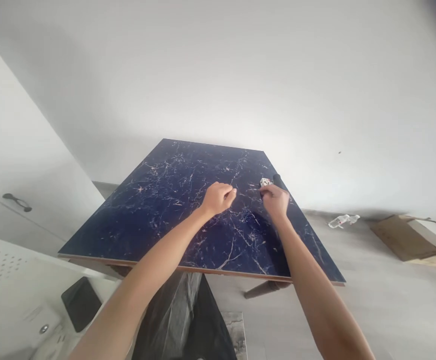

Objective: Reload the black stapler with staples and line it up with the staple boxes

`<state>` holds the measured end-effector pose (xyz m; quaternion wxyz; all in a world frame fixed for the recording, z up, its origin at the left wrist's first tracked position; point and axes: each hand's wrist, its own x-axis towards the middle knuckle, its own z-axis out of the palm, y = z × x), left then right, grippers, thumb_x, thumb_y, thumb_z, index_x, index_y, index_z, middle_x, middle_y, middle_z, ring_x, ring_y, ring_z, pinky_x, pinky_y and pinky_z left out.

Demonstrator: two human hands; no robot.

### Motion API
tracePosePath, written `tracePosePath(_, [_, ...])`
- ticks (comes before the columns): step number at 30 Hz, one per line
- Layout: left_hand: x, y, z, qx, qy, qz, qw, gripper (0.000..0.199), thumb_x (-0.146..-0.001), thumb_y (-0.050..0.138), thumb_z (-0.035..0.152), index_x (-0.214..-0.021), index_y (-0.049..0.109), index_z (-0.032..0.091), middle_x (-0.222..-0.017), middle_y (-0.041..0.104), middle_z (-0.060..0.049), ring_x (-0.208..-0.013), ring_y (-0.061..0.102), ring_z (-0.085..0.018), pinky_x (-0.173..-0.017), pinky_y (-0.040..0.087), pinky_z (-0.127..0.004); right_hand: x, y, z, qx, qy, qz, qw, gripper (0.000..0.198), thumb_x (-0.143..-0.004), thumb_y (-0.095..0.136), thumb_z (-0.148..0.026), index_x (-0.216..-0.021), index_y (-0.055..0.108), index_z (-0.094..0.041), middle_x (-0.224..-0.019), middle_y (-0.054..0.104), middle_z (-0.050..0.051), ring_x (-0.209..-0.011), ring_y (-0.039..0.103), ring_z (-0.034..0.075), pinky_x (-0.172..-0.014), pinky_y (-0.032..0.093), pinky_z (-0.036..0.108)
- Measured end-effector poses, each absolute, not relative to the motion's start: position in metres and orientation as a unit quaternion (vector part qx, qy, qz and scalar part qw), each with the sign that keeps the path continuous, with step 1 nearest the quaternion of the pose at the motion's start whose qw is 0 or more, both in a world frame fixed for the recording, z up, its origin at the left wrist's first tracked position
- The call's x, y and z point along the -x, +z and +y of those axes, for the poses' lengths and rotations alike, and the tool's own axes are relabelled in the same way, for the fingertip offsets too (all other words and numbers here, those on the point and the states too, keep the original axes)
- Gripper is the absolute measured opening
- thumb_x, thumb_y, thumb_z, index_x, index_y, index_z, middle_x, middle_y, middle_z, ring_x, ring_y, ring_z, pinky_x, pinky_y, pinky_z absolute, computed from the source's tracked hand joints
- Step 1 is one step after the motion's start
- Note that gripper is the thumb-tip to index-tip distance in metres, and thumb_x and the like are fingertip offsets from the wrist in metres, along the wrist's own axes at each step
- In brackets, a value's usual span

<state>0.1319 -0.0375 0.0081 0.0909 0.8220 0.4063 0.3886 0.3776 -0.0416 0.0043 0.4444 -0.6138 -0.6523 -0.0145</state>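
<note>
My left hand is closed in a fist over the middle of the dark blue, marble-patterned table; nothing shows sticking out of its fingers. Toward the table's right edge, my right hand is closed, with thumb and fingers against a small white box-like thing with dark and red marks. Its kind is too small to make out. Just behind the right knuckles stands or lies a black, rounded object, partly covered by the hand; whether the hand touches it I cannot tell.
A white wall rises behind the table. On the floor to the right are a clear plastic bottle-like thing and an open cardboard box. At left stand a white cabinet and a white surface bearing a black tablet-like object.
</note>
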Motion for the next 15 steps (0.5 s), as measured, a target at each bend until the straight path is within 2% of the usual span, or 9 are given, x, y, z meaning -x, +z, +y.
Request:
tracePosePath(2, [-0.109,0.003,-0.032,-0.784,0.398,0.461,0.12,0.05,-0.101,0.039,0.041,-0.055,0.043,0.021,-0.054,0.049,0.0,-0.055,0.045,-0.014,-0.067,0.037,-0.029,-0.339,0.008,-0.03,0.581,0.011,-0.7,0.415,0.031,-0.073,0.042,-0.01,-0.075,0.072,-0.021,-0.081,0.073,0.004,-0.083,0.068,0.021,-0.083,0.049,0.031])
tracePosePath(4, [-0.096,-0.001,-0.027,-0.745,0.407,0.511,0.135,0.051,-0.101,0.036,0.041,-0.054,0.041,0.021,-0.053,0.049,0.0,-0.054,0.045,-0.014,-0.061,0.033,-0.029,-0.297,0.006,-0.018,0.555,0.019,-0.724,0.408,0.029,-0.073,0.041,-0.011,-0.069,0.068,-0.021,-0.077,0.072,0.004,-0.078,0.066,0.02,-0.079,0.047,0.028])
tracePosePath(10, [-0.097,-0.006,-0.023,-0.757,0.363,0.526,0.134,0.044,-0.101,0.038,0.037,-0.065,0.056,0.021,-0.063,0.062,-0.002,-0.061,0.055,-0.017,-0.061,0.036,-0.028,-0.234,-0.017,-0.012,0.535,0.055,-0.755,0.374,0.024,-0.079,0.043,-0.016,-0.067,0.063,-0.021,-0.069,0.068,0.004,-0.064,0.055,0.017,-0.065,0.04,0.026])
tracePosePath(12, [-0.1,-0.007,-0.025,-0.777,0.34,0.51,0.143,0.041,-0.101,0.039,0.037,-0.071,0.062,0.021,-0.067,0.065,-0.003,-0.063,0.058,-0.018,-0.063,0.039,-0.028,-0.245,-0.021,-0.014,0.526,0.066,-0.765,0.367,0.024,-0.078,0.044,-0.015,-0.071,0.066,-0.021,-0.071,0.07,0.003,-0.066,0.057,0.017,-0.067,0.041,0.026])
tracePosePath(15, [-0.104,-0.007,-0.03,-0.813,0.305,0.469,0.162,0.025,-0.095,0.053,0.035,-0.079,0.068,0.022,-0.07,0.068,-0.003,-0.068,0.063,-0.02,-0.066,0.043,-0.029,-0.266,-0.02,-0.016,0.542,0.085,-0.743,0.384,0.032,-0.074,0.041,-0.011,-0.079,0.071,-0.021,-0.075,0.072,0.002,-0.072,0.063,0.017,-0.072,0.044,0.025])
